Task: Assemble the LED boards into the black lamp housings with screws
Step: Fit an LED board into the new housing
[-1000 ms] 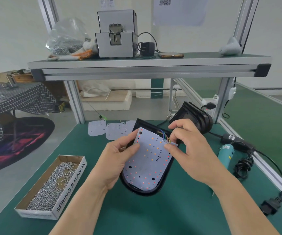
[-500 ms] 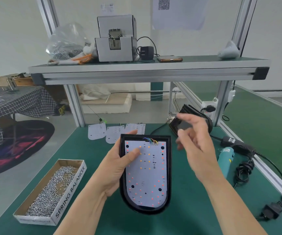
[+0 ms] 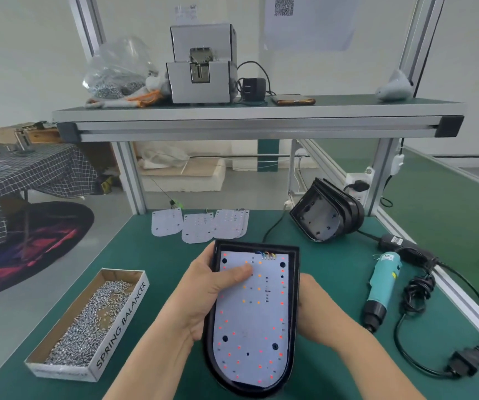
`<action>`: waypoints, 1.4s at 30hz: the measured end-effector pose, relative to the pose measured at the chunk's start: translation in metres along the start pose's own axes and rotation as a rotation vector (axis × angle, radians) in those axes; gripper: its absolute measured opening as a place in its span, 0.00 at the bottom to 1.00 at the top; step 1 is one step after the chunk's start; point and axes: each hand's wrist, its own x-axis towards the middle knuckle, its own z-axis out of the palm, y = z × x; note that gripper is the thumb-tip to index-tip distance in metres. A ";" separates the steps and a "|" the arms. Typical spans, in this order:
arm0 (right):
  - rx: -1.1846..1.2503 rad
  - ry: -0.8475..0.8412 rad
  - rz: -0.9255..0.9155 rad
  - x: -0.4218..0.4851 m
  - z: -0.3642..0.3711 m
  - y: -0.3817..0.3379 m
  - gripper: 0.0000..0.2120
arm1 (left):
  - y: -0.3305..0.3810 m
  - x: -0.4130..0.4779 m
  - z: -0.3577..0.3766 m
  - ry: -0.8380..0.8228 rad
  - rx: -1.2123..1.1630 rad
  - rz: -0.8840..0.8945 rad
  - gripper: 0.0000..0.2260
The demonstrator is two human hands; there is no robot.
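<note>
A black lamp housing (image 3: 295,287) is held up over the green bench, with a white LED board (image 3: 257,321) lying inside it, coloured wires at its far end. My left hand (image 3: 208,290) grips the housing's left edge, thumb pressing on the board. My right hand (image 3: 311,307) holds the housing's right side from behind, its fingers hidden by the housing. Loose LED boards (image 3: 200,225) lie at the bench's far edge. A stack of empty black housings (image 3: 326,215) leans at the far right. A cardboard box of screws (image 3: 88,321) sits on the left.
A teal electric screwdriver (image 3: 381,284) lies on the right with its black cable (image 3: 417,293) and plug. An upper shelf (image 3: 258,118) carries a grey screw feeder (image 3: 202,64), a bag of screws, a charger and a phone. Aluminium frame posts stand at the bench's back.
The board settled flat into the housing. My right hand let go of the wires, swung away, then came down to the housing's right side. The housing has moved closer to me.
</note>
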 end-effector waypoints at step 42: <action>-0.148 0.061 -0.184 -0.005 -0.028 -0.037 0.12 | 0.015 0.018 -0.078 -0.233 -0.031 0.047 0.14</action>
